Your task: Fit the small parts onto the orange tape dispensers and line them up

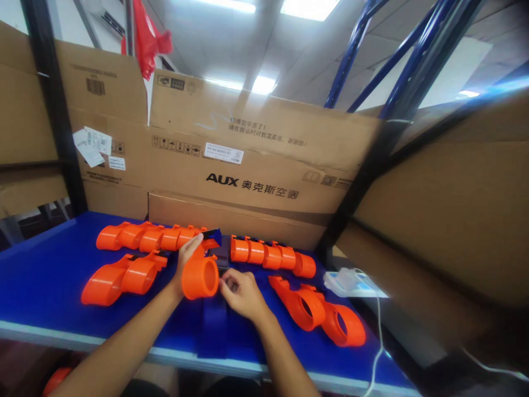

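My left hand [185,260] is closed round an orange plastic ring-shaped part [192,282], held above the middle of the blue tabletop [256,325]. Its round opening faces right, and a dark blue and black piece [212,237] shows at its upper end. Just right of the ring is my right hand [243,293], thumb and fingers pinched together close to the rim. What lies between those fingertips is too small to make out. Behind both hands stands a dark box-like object [220,252], partly hidden. A dark blue strip [214,325] lies on the table below them.
Similar orange parts stand in a back-left row [151,238], a front-left group [103,286], a back-right row [264,256] and a front-right pair [343,322]. A white power strip [351,284] with a cable sits right. Cardboard walls [256,149] and dark posts [355,187] border the table.
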`<action>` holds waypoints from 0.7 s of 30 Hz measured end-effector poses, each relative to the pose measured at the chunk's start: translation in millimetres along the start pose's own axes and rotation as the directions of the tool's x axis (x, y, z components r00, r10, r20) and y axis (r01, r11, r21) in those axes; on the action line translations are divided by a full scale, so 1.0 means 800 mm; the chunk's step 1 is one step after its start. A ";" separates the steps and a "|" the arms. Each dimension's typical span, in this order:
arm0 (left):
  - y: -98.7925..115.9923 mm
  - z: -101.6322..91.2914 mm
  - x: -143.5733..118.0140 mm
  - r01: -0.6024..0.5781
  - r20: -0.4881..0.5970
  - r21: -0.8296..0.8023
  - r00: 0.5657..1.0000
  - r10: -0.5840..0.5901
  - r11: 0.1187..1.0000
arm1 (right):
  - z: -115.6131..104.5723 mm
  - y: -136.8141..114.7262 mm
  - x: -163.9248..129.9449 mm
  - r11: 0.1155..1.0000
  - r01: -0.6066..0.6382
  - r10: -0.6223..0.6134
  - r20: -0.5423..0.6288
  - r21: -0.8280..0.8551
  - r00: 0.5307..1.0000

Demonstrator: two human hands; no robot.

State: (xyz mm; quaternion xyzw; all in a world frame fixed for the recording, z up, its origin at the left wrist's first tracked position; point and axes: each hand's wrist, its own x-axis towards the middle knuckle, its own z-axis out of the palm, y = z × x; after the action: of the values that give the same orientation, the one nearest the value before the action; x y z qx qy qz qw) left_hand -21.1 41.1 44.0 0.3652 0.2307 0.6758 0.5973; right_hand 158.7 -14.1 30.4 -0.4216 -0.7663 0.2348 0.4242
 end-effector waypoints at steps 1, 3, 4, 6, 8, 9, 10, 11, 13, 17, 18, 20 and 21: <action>0.001 0.003 -0.002 -0.017 -0.017 0.005 1.000 0.017 1.000 | -0.001 -0.001 0.000 1.000 0.005 -0.005 -0.006 -0.014 1.000; 0.002 0.008 -0.005 -0.043 -0.039 0.013 0.998 0.044 0.999 | -0.004 -0.001 0.002 0.999 0.003 -0.005 -0.062 -0.032 0.998; 0.003 0.010 -0.006 -0.042 -0.032 0.031 0.999 0.043 0.999 | -0.005 0.000 0.003 0.999 -0.002 -0.002 -0.108 -0.035 0.994; 0.001 0.013 -0.007 -0.041 -0.015 0.085 0.999 0.043 0.996 | -0.007 0.002 0.004 1.000 -0.005 -0.001 -0.203 -0.029 0.979; -0.003 0.014 -0.008 -0.044 0.014 0.156 0.999 0.043 0.987 | -0.008 0.004 0.006 1.000 0.001 -0.005 -0.268 -0.018 0.963; -0.006 0.014 -0.008 -0.050 0.038 0.191 0.998 0.043 0.980 | -0.008 0.004 0.006 1.000 0.003 -0.007 -0.289 -0.015 0.957; -0.009 0.014 -0.008 -0.058 0.065 0.220 0.997 0.045 0.974 | -0.008 0.004 0.006 1.000 0.004 -0.009 -0.305 -0.017 0.952; -0.012 0.014 -0.009 -0.066 0.094 0.246 0.995 0.045 0.967 | -0.008 0.004 0.007 1.000 0.002 -0.010 -0.321 -0.025 0.947; -0.017 0.015 -0.012 -0.083 0.155 0.286 0.987 0.040 0.955 | -0.008 0.004 0.007 0.999 -0.006 -0.012 -0.352 -0.050 0.936; -0.020 0.022 -0.019 -0.096 0.266 0.311 0.964 0.010 0.946 | -0.007 0.005 0.005 0.997 0.007 -0.039 -0.400 -0.079 0.916; -0.021 0.024 -0.021 -0.091 0.280 0.306 0.960 0.002 0.948 | -0.007 0.006 0.005 0.997 0.016 -0.048 -0.408 -0.082 0.912; -0.021 0.027 -0.023 -0.074 0.292 0.298 0.956 -0.017 0.952 | -0.005 0.009 0.004 0.995 0.024 -0.063 -0.423 -0.097 0.904; -0.021 0.028 -0.024 -0.064 0.298 0.303 0.954 -0.031 0.951 | -0.004 0.010 0.003 0.994 0.025 -0.070 -0.425 -0.110 0.903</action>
State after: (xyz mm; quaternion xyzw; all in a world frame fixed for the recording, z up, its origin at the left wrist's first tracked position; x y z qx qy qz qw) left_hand 7.5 22.9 41.2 0.5543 0.2377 0.5730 0.5550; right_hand 164.4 -7.5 27.6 -0.4652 -0.6755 0.0867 0.5655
